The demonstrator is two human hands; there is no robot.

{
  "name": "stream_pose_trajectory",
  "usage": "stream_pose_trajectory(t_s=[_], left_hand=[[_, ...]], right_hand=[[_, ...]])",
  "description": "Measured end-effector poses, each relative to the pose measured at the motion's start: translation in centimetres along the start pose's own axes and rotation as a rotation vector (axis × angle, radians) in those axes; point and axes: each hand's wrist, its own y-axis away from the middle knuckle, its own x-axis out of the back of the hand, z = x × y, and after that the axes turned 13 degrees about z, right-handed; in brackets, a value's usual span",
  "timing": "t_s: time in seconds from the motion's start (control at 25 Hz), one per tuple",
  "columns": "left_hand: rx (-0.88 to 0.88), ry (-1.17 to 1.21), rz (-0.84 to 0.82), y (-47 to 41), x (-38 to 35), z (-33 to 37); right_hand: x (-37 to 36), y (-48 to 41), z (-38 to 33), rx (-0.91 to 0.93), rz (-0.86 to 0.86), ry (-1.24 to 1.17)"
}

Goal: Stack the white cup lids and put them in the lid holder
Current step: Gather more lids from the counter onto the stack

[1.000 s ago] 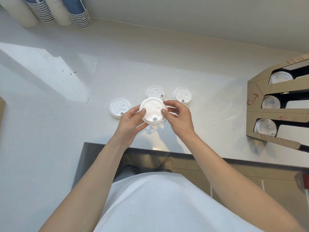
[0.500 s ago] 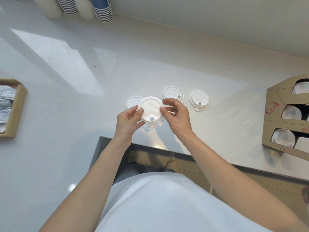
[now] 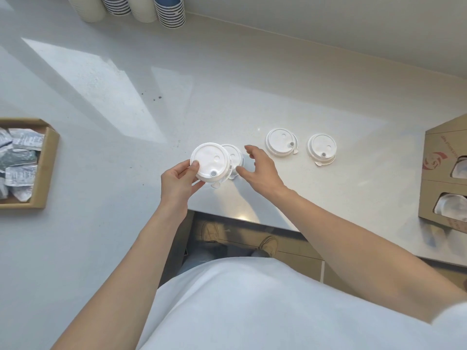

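My left hand point(image 3: 178, 181) grips a stack of white cup lids point(image 3: 210, 161) by its left rim, held just above the white counter. Half hidden behind that stack, another white lid point(image 3: 235, 155) lies on the counter. My right hand point(image 3: 260, 168) hovers beside it, fingers spread and holding nothing. Two more white lids rest further right, one point(image 3: 280, 142) near the middle and one point(image 3: 321, 148) beyond it. The brown cardboard lid holder point(image 3: 436, 157) stands at the right edge with lids showing in its slots.
A cardboard box point(image 3: 46, 162) of silver packets sits at the left. Stacks of paper cups point(image 3: 169, 11) stand along the back wall. The counter's front edge point(image 3: 242, 218) runs just below my hands, with the floor and my shoes beneath.
My right hand has let go of the lid stack and opened beside the lid on the counter. The left hand alone holds the stack now. The view has swung left.
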Motion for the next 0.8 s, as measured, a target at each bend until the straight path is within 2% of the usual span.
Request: stream_pose_trajectory(t_s=[0.2, 0.28, 0.56, 0.8], left_hand=[[0.015, -0.009, -0.01, -1.4, 1.0, 0.8], [0.022, -0.003, -0.013, -1.8, 1.2, 1.1], [0.034, -0.005, 0.008, -2.4, 2.1, 1.4], [0.042, -0.004, 0.029, -2.1, 2.0, 1.4]], right_hand=[[-1.9, -1.8, 0.0, 0.144, -0.167, 0.351], [-2.6, -2.2, -0.1, 0.153, -0.193, 0.413], [-4.1, -2.9, -0.8, 0.187, -0.095, 0.499], [-3.2, -1.9, -0.6, 0.104, -0.058, 0.363]])
